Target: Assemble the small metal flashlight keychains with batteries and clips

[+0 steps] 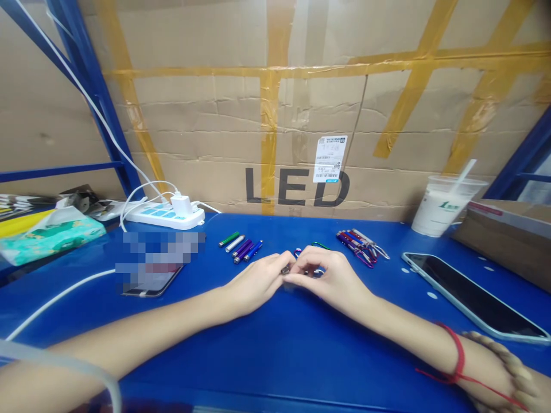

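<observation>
My left hand (258, 281) and my right hand (329, 275) meet over the middle of the blue table, fingertips together and closed. Between them shows the end of a small dark metallic piece (285, 269); the fingers hide the rest, so its kind is unclear. Just behind the right hand, a green carabiner (321, 245) and a purple one (298, 252) are partly covered. To the left lie several short metal tubes, among them a green tube (229, 239) and a blue tube (253, 251). Right of the hands is a bunch of similar tubes with carabiners attached (359, 245).
On the left are a phone (159, 281), a white power strip (166, 214) with cables and a tissue pack (55, 232). A lidded drink cup (441, 209), another phone (473, 295) and a cardboard box (508, 241) stand right. A large taped carton (206, 132) walls the back.
</observation>
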The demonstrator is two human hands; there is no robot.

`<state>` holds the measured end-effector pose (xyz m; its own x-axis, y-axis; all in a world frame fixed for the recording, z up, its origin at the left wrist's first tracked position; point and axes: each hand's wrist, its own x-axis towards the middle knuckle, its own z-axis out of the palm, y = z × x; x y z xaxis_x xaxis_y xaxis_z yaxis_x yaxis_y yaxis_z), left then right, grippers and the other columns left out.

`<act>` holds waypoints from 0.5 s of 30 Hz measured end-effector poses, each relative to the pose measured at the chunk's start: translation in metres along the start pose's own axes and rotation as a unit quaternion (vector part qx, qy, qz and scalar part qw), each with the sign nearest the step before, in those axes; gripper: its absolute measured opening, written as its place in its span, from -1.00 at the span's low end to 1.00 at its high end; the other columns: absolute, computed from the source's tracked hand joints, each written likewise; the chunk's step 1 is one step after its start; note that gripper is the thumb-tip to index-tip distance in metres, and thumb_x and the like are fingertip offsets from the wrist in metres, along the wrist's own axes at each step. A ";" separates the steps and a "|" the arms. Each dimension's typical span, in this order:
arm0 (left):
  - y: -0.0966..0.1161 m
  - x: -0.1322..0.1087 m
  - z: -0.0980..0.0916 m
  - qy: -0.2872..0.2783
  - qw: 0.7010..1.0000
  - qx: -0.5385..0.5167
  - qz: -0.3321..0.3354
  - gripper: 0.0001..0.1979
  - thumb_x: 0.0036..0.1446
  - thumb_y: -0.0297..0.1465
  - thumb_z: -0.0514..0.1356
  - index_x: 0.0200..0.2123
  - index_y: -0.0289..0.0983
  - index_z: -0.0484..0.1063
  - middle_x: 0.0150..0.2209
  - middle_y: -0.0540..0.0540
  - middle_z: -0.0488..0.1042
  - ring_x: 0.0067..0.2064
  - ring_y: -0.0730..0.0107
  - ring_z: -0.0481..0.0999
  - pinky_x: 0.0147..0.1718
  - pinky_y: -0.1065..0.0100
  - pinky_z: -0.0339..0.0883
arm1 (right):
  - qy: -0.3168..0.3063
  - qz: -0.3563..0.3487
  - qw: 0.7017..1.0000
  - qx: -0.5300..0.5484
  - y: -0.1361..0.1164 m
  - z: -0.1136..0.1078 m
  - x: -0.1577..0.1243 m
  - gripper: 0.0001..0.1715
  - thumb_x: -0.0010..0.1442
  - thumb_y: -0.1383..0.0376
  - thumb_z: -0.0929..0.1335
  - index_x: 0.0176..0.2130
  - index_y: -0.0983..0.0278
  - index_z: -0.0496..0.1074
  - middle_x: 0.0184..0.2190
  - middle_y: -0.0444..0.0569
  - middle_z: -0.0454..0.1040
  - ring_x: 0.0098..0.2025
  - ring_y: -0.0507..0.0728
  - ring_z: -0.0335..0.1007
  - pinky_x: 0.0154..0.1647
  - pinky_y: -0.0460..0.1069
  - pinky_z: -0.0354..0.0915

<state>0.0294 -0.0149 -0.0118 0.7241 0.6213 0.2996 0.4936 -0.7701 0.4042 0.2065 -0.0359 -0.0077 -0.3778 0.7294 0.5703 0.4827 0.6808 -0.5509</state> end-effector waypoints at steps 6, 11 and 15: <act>-0.004 0.002 0.002 -0.002 0.999 -0.033 -0.020 -0.91 0.24 -0.43 -0.11 -0.30 -0.22 0.15 -0.30 -0.04 0.34 -0.27 0.32 0.39 -0.28 0.32 0.26 | 0.014 0.004 1.000 -0.011 0.006 0.000 0.001 -0.77 0.01 0.16 0.44 -0.45 0.29 0.48 -0.50 -0.07 0.45 -0.50 0.02 0.36 -0.48 -0.08 0.30; -0.005 0.002 0.003 0.005 0.999 -0.038 -0.035 -0.94 0.24 -0.41 -0.08 -0.29 -0.22 0.14 -0.29 -0.06 0.33 -0.26 0.30 0.38 -0.28 0.30 0.26 | 0.035 -0.009 0.999 0.006 0.005 -0.001 0.001 -0.74 0.03 0.15 0.42 -0.32 0.29 0.47 -0.48 -0.07 0.48 -0.48 0.02 0.40 -0.48 -0.09 0.34; -0.004 0.002 0.002 -0.001 0.999 -0.047 -0.026 -0.93 0.24 -0.44 -0.09 -0.29 -0.22 0.14 -0.29 -0.05 0.33 -0.24 0.32 0.38 -0.26 0.31 0.26 | 0.015 -0.049 0.999 -0.017 0.006 -0.001 0.000 -0.85 0.07 0.23 0.41 -0.34 0.27 0.50 -0.47 -0.09 0.48 -0.47 0.00 0.38 -0.45 -0.11 0.33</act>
<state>0.0303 -0.0110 -0.0146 0.7000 0.6593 0.2745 0.4825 -0.7200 0.4988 0.2101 -0.0318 -0.0107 -0.4006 0.6560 0.6397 0.4709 0.7463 -0.4704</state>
